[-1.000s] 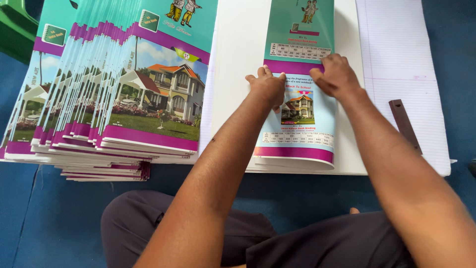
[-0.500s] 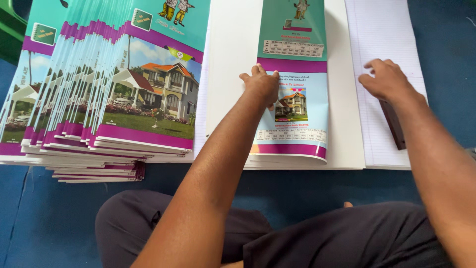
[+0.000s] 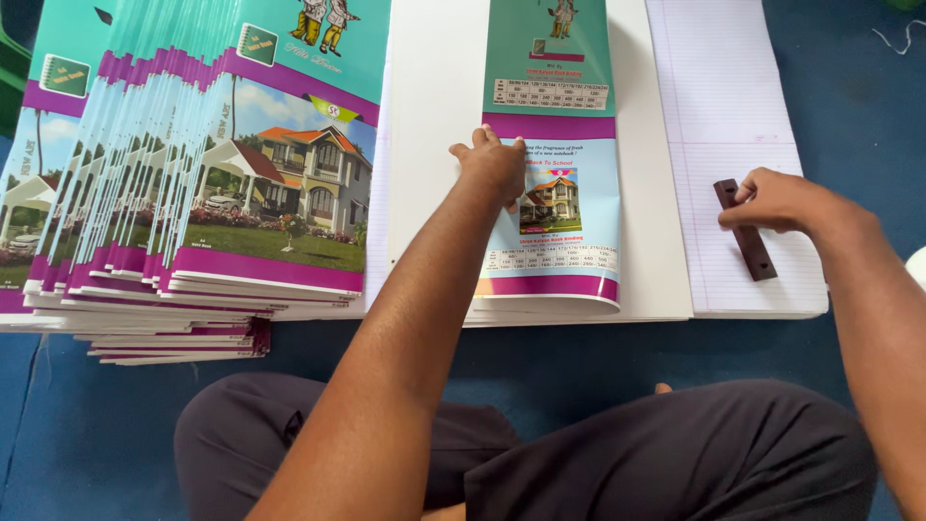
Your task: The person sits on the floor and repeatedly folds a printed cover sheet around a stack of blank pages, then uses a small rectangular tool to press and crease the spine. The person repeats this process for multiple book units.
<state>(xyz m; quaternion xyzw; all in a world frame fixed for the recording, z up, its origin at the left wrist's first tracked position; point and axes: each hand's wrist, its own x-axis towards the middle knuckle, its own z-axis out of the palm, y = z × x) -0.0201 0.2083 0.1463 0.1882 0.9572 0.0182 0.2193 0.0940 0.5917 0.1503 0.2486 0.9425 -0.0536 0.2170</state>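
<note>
Hands on cover and bar

Cover [image 3: 552, 193], teal above and pale blue below with a purple band and a small house picture, lies folded over the white sheets [image 3: 434, 145] straight ahead of me. I see my left hand [image 3: 494, 166] flat on its left edge, fingers spread and pressing down, gripping nothing. The cover's lower edge curls over the front of the sheet pile.

Just to the right sits lined paper [image 3: 719, 116], ruled with a pink margin line. On it rests a dark brown bar [image 3: 745, 232], lying slightly tilted. My right hand [image 3: 786, 200] has its fingertips pinched on the bar's upper end; the rest of the bar stays on the paper.

Off to the left, well apart from my hands, a fanned stack of covers [image 3: 193, 193] spreads out, each showing a big house with a lawn and a purple strip. All of this lies on a blue floor [image 3: 849, 77]. My crossed legs in dark trousers [image 3: 675, 453] fill the bottom of the view.
</note>
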